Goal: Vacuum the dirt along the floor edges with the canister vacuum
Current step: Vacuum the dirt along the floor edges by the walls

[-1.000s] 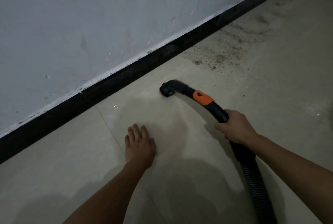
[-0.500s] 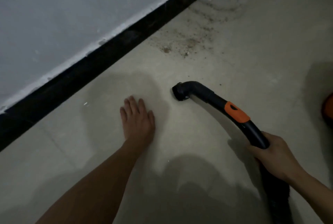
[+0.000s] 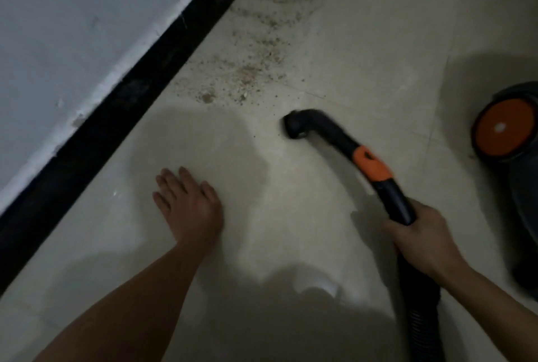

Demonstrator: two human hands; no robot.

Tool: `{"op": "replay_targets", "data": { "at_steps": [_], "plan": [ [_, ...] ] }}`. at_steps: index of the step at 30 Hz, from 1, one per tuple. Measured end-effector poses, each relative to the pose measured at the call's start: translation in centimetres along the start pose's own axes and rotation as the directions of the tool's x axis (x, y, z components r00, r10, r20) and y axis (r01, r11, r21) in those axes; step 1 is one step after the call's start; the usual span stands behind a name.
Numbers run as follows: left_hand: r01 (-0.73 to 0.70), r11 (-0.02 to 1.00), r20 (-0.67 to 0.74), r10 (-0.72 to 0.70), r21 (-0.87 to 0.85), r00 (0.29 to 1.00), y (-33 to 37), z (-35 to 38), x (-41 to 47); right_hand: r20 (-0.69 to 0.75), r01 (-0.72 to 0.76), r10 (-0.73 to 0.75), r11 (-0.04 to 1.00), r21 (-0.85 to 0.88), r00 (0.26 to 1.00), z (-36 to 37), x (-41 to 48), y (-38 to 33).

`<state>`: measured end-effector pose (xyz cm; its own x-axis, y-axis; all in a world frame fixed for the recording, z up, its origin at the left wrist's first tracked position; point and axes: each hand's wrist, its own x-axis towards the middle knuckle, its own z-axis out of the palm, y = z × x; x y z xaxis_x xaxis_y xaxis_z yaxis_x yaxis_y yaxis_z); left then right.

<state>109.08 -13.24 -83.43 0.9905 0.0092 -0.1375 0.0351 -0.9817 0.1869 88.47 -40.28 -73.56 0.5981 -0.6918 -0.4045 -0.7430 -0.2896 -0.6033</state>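
Note:
My right hand (image 3: 422, 241) grips the black vacuum hose handle (image 3: 393, 196), which has an orange collar (image 3: 371, 165). Its bent nozzle end (image 3: 295, 126) points down at the pale tile floor, a short way below and right of the dirt. Brown dirt and crumbs (image 3: 247, 76) lie scattered beside the black baseboard (image 3: 139, 88), trailing toward the top of the view. My left hand (image 3: 189, 207) rests flat on the floor with fingers spread, left of the nozzle. The canister vacuum (image 3: 506, 131), dark with an orange round cap, sits at the right edge.
A white wall (image 3: 72, 27) rises above the baseboard on the left. The ribbed black hose (image 3: 422, 324) runs down past my right wrist to the bottom edge. My shadow darkens the floor at the bottom.
The view has swung right, bringing the canister into sight. The nozzle has pulled away from the baseboard, out onto the open floor below the dirt patch. My left hand stays flat on the floor.

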Motion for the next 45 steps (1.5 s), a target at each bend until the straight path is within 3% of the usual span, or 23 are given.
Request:
{"op": "replay_targets", "data": {
  "at_steps": [2,4,10,13,16,19,23,29,36,45],
  "plan": [
    [-0.003,1.0,0.03,0.003,0.004,1.0,0.0,-0.2,0.0,0.11,0.067,-0.063,0.997,-0.032,0.992,1.6,-0.5,-1.5],
    [-0.008,1.0,0.034,0.007,0.012,0.999,-0.2,-0.1,0.2,0.123,0.083,-0.077,0.996,-0.041,0.989,1.8,-0.4,-2.0],
    [-0.005,1.0,-0.05,0.005,0.009,0.999,-0.6,0.5,0.5,-0.065,-0.07,0.065,0.995,-0.076,0.996,-2.1,-0.2,0.9],
    [-0.013,1.0,-0.034,0.013,0.012,0.999,-0.4,0.5,0.5,-0.193,-0.179,0.175,0.984,-0.005,0.966,-3.4,1.2,1.7],
    [-0.011,1.0,-0.043,0.011,0.004,0.999,-0.4,0.5,0.6,-0.248,-0.18,0.188,0.982,0.055,0.95,-3.1,3.7,0.1],
    [-0.023,1.0,-0.059,0.023,0.001,0.998,-0.5,0.6,0.7,-0.182,-0.084,0.085,0.996,0.008,0.98,-1.3,3.5,-2.2],
    [-0.035,0.999,-0.048,0.035,0.003,0.998,-0.4,0.5,0.6,0.042,0.015,-0.013,0.999,-0.05,0.999,1.4,-0.5,-2.5],
    [-0.044,0.999,-0.062,0.046,0.032,0.997,-0.3,0.6,0.7,-0.145,-0.04,0.037,0.999,-0.019,0.989,1.2,5.2,-4.3],
    [-0.027,0.999,-0.057,0.029,0.034,0.998,-0.4,0.9,0.8,-0.056,0.031,-0.033,0.999,-0.038,0.998,1.7,11.5,-10.0],
    [-0.027,0.999,-0.031,0.029,0.043,0.999,-0.6,0.9,0.7,0.1,0.222,-0.219,0.975,-0.011,0.97,8.5,19.7,-20.5]
  ]
}}
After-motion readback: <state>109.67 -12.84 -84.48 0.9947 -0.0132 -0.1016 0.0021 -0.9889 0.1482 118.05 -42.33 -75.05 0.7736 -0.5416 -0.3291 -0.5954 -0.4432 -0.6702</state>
